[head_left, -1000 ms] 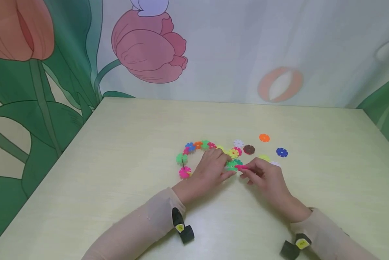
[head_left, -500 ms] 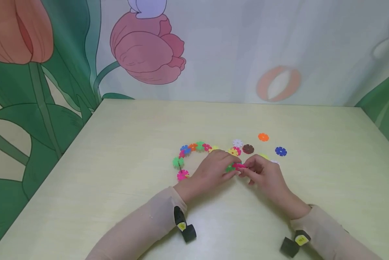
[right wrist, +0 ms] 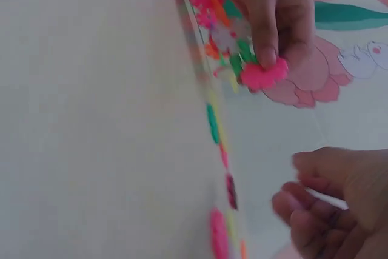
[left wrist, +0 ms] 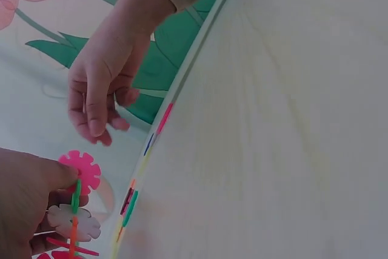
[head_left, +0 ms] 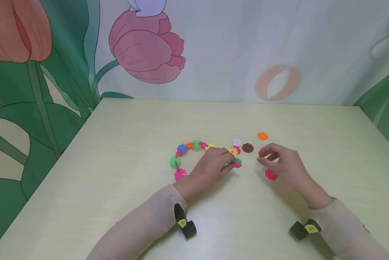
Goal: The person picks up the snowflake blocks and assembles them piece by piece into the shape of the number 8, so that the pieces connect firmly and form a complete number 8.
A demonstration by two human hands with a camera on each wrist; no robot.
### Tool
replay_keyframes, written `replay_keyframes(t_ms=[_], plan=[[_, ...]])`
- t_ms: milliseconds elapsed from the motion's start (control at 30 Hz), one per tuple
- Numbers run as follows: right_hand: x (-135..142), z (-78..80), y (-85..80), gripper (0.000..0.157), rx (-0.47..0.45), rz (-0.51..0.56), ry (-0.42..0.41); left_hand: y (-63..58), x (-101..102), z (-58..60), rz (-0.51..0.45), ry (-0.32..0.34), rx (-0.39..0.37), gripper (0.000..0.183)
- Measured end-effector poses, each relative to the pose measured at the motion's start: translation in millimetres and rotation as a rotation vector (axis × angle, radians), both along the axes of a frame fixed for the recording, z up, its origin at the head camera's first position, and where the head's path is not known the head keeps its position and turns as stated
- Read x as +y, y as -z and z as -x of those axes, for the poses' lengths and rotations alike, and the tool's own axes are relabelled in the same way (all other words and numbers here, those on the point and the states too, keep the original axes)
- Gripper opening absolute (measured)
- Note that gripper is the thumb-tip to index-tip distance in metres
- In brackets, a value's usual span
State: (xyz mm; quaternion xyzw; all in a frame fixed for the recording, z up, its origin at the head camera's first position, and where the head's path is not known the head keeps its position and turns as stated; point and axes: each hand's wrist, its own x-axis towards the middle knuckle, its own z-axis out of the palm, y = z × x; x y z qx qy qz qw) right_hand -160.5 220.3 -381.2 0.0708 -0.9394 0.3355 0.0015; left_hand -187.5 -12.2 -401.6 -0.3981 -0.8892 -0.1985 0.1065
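My left hand point(head_left: 214, 162) pinches the end of a chain of notched plastic flower discs between thumb and fingers. The pink disc point(left wrist: 83, 171) at that end is slotted to a green disc point(left wrist: 76, 197), with a white disc point(left wrist: 74, 221) beyond. The rest of the chain curves round behind the hand to a pink disc point(head_left: 180, 174) on the left; the palm hides part of it. My right hand point(head_left: 287, 166) hovers over loose discs, fingers loosely bent with nothing between them. A loose pink disc point(head_left: 271, 175) lies beneath it.
Behind the hands lie more loose discs: white point(head_left: 237, 142), yellow point(head_left: 233, 151), brown point(head_left: 248, 148) and orange point(head_left: 262, 136). The pale wooden table point(head_left: 132, 144) ends at a wall with painted flowers point(head_left: 145, 47).
My right hand has let go of the pink disc at the chain's end and moved right, uncovering a loose pink disc. My left hand keeps hold of the chain, which has shifted slightly left.
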Motion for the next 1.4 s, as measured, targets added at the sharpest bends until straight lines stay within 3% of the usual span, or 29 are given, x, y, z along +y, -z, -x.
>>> replay_keyframes(t_ms=[200,467,1100,1400], plan=[[20,8.8,-3.1,0.025,-0.100,-0.172,-0.020,-2.3,-2,0.7,0.001,-0.022,-0.035,0.014],[33,19.6,8.8,0.032,-0.198,-0.256,0.012,-2.6,-4,-0.2,-0.008,-0.036,-0.068,0.013],[35,22.6,11.6,0.030,-0.262,-0.211,-0.004,-1.3,-5,-1.8,-0.009,-0.047,-0.062,0.010],[30,16.8,-2.6,0.023,-0.177,-0.030,-0.050,-1.7,-3,-2.1,-0.002,-0.055,-0.060,0.014]])
